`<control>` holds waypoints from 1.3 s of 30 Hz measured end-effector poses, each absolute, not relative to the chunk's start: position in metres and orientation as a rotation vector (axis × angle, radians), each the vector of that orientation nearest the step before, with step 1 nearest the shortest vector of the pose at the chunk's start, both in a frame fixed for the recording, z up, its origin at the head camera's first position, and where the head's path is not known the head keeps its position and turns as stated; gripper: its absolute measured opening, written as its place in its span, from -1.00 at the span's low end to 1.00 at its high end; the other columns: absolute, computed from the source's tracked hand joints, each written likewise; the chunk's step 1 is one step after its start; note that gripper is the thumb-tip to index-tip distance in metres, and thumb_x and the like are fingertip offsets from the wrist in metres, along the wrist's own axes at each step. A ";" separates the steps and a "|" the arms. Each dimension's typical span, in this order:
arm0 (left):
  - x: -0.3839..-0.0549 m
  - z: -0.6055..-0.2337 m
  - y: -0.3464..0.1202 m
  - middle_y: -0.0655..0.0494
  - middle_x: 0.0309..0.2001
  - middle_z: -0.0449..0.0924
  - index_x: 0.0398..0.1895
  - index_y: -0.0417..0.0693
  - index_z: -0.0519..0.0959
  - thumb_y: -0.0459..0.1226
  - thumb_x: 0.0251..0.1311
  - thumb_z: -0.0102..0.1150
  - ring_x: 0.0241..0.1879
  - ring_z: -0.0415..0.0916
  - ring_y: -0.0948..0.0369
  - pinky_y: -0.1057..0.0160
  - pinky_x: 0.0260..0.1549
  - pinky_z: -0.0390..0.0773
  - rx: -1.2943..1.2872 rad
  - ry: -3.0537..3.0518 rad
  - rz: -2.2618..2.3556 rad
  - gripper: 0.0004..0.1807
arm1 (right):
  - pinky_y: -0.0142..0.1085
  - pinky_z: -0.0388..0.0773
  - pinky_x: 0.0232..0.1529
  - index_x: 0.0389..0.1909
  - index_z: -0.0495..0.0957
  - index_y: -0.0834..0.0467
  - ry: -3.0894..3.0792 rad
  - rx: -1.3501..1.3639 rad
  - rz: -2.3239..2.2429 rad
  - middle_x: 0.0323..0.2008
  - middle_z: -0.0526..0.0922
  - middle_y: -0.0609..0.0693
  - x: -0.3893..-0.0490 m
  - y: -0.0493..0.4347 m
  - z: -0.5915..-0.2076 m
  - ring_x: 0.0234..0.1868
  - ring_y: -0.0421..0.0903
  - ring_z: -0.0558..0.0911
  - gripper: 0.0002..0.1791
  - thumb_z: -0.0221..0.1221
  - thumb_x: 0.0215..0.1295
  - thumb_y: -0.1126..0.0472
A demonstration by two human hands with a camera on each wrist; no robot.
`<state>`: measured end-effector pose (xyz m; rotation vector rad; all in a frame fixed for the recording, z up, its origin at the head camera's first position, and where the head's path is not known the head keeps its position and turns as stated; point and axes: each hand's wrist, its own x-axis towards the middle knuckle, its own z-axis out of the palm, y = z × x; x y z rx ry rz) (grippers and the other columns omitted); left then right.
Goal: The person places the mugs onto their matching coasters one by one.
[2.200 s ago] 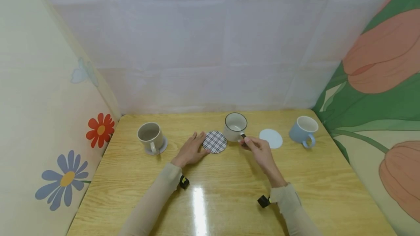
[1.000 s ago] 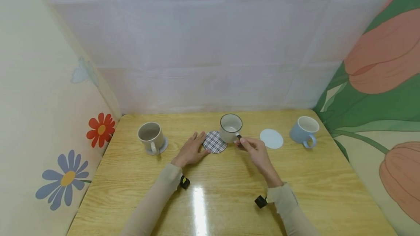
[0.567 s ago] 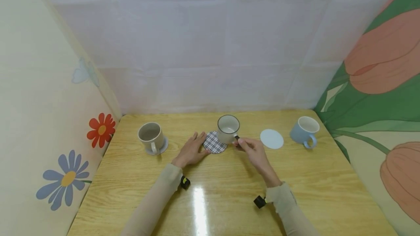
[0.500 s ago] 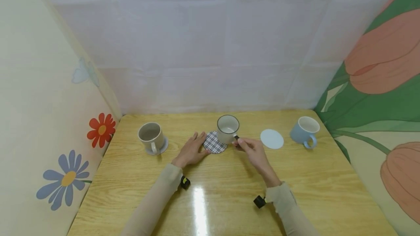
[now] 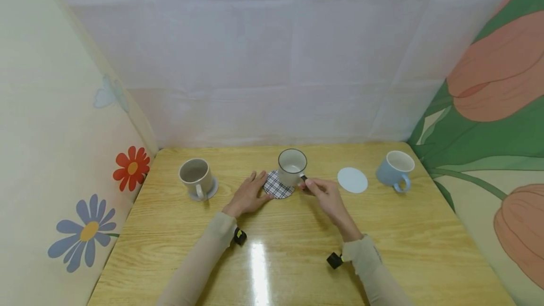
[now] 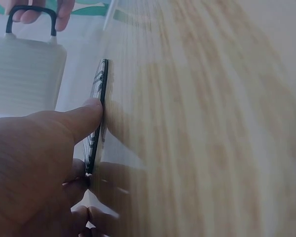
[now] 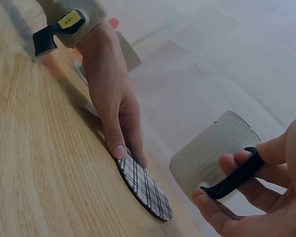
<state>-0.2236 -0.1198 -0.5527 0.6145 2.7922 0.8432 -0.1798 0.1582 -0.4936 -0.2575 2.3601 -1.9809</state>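
Note:
My right hand [image 5: 327,197] pinches the black handle [image 7: 237,175] of a whitish mug with a dark rim [image 5: 292,166]. The mug is upright and overlaps the far right part of a round plaid coaster [image 5: 277,190] in the head view; the right wrist view shows it raised above the coaster. My left hand [image 5: 248,195] rests beside that coaster, fingers straight, with the thumb [image 6: 86,118] at its near edge and the fingertips at its left edge. The coaster lies flat on the table, its dark edge showing in the left wrist view.
At left a beige mug [image 5: 196,176] stands on a grey coaster [image 5: 214,189]. A pale round coaster [image 5: 352,180] lies right of my right hand, and a light blue mug [image 5: 393,171] stands farther right. A white backdrop [image 5: 272,60] rises behind the wooden table [image 5: 297,259].
The whitish mug has moved left in my right hand, from beside the plaid coaster to over part of it. My left hand has stayed where it was.

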 end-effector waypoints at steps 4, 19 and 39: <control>-0.227 -0.559 -0.120 -0.04 0.72 0.02 0.72 -0.07 0.11 0.09 0.50 0.22 0.72 -0.15 -0.22 -0.25 0.69 -0.10 0.594 2.790 0.838 -0.10 | -0.21 0.77 0.15 0.06 0.66 0.52 2.359 -0.266 -1.983 0.06 0.73 0.46 -0.181 0.156 -0.495 0.09 0.37 0.75 -0.66 0.07 0.66 0.29; -0.219 -0.545 -0.118 -0.13 0.70 0.07 0.69 -0.16 0.15 0.07 0.52 0.21 0.69 -0.08 -0.28 -0.30 0.66 -0.02 0.600 2.803 0.811 -0.12 | -0.04 0.73 0.24 0.09 0.61 0.56 2.306 -0.274 -1.979 0.13 0.68 0.50 -0.178 0.149 -0.495 0.16 0.45 0.70 -0.63 0.06 0.68 0.27; -0.218 -0.541 -0.117 -0.08 0.71 0.06 0.70 -0.10 0.15 0.04 0.51 0.23 0.71 -0.11 -0.22 -0.25 0.68 -0.05 0.575 2.790 0.799 -0.13 | 0.13 0.65 0.31 0.11 0.61 0.56 2.239 -0.296 -1.999 0.13 0.68 0.51 -0.180 0.145 -0.502 0.20 0.47 0.66 -0.60 0.05 0.70 0.24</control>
